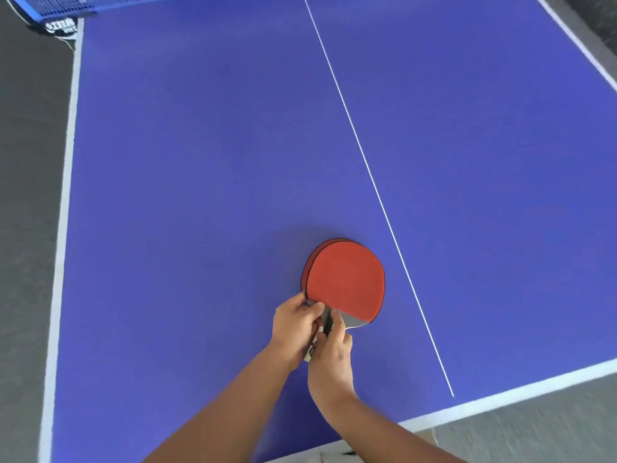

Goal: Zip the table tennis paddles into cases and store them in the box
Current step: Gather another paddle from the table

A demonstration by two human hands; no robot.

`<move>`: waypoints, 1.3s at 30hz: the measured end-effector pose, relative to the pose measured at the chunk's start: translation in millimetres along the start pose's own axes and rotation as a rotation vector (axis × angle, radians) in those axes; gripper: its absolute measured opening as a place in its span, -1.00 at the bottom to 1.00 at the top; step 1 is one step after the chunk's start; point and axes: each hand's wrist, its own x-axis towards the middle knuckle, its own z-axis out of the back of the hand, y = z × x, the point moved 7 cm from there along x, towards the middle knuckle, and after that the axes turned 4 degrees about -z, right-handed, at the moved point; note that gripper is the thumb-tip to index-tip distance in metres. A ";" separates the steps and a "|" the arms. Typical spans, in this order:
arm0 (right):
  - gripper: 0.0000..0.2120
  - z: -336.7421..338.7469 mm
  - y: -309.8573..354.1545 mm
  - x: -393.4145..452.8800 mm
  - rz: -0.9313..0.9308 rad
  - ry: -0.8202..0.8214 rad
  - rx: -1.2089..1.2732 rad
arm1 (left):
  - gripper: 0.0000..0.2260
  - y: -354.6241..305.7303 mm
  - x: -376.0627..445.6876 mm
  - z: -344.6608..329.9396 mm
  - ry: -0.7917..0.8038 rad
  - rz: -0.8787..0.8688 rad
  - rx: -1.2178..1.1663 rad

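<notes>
The paddles (345, 284) lie stacked, red rubber up, on the blue bench (200, 162), their blades just beyond both hands and their handles running back under the fingers; a sliver of the lower paddle's edge peeks out on the far and left side of the top one. The top blade looks clean and flat, a dark rim around the red face and a pale grey wedge where the rubber ends at the handle. The left hand (293, 329) curls around the handles from the left, thumb against the neck of the blade, and the right hand (334, 355) grasps the same handles from the right, fingers wrapped over the dark grip; a bit of printed label shows between the two. As for progress, the job looks barely begun: no case or zip is in sight, and no box that can be made out, though a pale cardboard-like corner shows past the near bench edge behind the wrists. Everything is left to do: casing, zipping, storing. Far ahead and to the left of the hands, the net post (53, 15) clamps the bench corner.
</notes>
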 end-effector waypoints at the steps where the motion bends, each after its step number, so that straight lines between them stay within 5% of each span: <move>1: -0.49 -2.0 0.4 3.3 -0.006 0.009 0.017 | -0.91 0.0 2.0 -0.1 -0.010 0.005 -0.012; 13: -0.49 18.7 -16.2 24.3 0.116 0.198 -0.219 | -0.93 7.7 11.3 6.5 -0.251 -0.073 0.296; 23: -0.57 60.5 -66.8 24.3 0.051 0.181 -0.275 | -0.49 36.2 -8.7 -32.6 -0.223 -0.038 0.900; 39: -0.55 68.9 -104.4 -40.5 -0.028 -0.027 -0.355 | -0.76 47.7 -16.7 -13.7 -0.075 -0.120 0.878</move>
